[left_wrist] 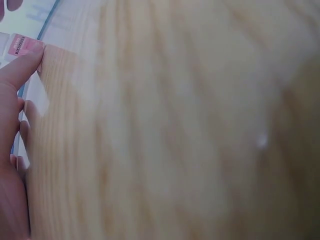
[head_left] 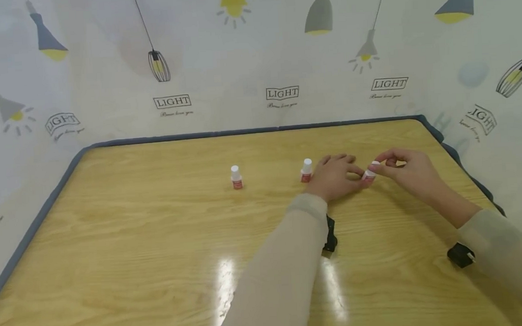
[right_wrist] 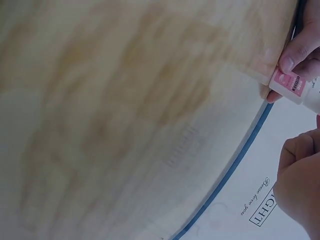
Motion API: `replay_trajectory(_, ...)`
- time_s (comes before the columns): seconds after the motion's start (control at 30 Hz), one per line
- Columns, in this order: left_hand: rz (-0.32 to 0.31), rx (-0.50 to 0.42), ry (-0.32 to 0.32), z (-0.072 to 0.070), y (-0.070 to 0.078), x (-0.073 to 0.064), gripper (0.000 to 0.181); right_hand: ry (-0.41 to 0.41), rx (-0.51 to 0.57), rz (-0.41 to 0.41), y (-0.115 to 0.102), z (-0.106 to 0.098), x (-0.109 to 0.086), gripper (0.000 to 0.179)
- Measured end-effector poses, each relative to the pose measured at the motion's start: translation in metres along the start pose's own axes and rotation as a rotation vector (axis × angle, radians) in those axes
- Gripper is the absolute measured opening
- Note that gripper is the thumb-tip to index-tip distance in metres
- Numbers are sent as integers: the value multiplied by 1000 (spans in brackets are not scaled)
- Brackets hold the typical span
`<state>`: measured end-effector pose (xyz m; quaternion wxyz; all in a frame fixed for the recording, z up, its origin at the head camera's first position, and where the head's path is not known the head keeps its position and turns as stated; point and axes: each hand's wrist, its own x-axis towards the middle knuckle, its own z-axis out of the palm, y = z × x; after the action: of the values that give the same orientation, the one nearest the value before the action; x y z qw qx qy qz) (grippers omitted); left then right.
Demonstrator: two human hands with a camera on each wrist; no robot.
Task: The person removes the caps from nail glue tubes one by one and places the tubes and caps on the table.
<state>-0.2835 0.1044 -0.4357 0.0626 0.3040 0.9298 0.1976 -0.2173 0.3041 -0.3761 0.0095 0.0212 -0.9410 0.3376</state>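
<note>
A small white bottle (head_left: 370, 173) with a red-pink label stands slightly tilted on the right part of the table, between both hands. The right hand (head_left: 414, 174) pinches its white cap from above with thumb and fingertips. Low on the body, the left hand (head_left: 334, 179) holds it; in the right wrist view the left thumb lies on the label and a fingertip shows at the far side. The left wrist view shows the bottle (left_wrist: 25, 46) at its edge, cut off. A second such bottle (head_left: 306, 171) stands upright just left of the left hand.
Further left, another matching bottle (head_left: 236, 177) stands upright on the wooden table (head_left: 136, 228). A dark edging (head_left: 250, 131) runs round the table against the lamp-patterned wall. Black devices (head_left: 460, 255) sit under both wrists.
</note>
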Motion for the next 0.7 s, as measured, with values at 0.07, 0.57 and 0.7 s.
replay_trajectory(0.07,1,-3,-4,-1,1,-1,47,14,4,6,2,0,-1,55)
replay_trajectory(0.57,-22,53,-15,-2,4,1,49,40,-12,-2,-1,2,-1,49)
replay_trajectory(0.7,-46,36,-34,-2,5,-1,49,46,-16,-20,2,4,0,49)
